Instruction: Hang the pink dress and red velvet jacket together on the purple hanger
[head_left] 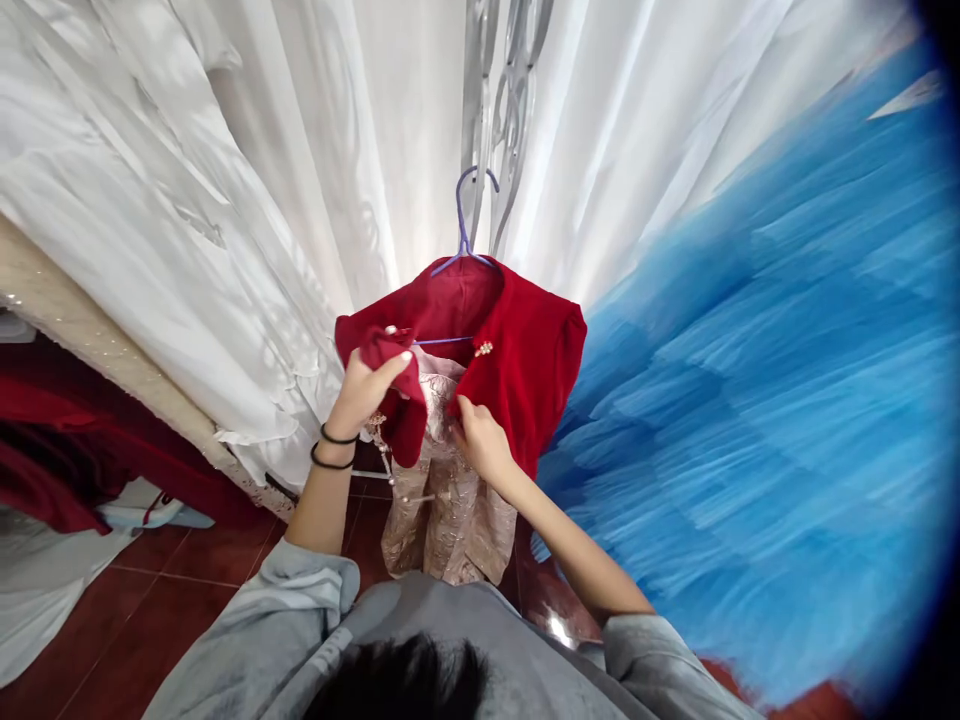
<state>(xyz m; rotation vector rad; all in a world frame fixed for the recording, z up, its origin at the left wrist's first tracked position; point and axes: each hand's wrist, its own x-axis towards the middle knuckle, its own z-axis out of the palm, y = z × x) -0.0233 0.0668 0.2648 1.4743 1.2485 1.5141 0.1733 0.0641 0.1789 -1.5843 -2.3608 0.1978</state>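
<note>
A short red velvet jacket [529, 345] hangs on a purple hanger [463, 225], its front parted. My left hand [365, 392] is closed on the jacket's left front edge, folding the cloth back so the inner side shows. My right hand [484, 440] pinches the right front edge lower down; its fingertips are partly hidden. A gold brooch-like ornament [484, 349] sits on the right edge, just above that hand. Beaded strands [386, 455] dangle below my left hand. Behind the jacket hangs a pinkish-gold patterned garment [450, 510].
The hanger hooks onto a silver scrolled metal frame [514, 110] before white curtains [420, 120]. A large blue tulle skirt [750, 420] fills the right side. At left are a sparkly cream band [150, 390] and red garments [45, 440] over a dark red tiled floor [161, 610].
</note>
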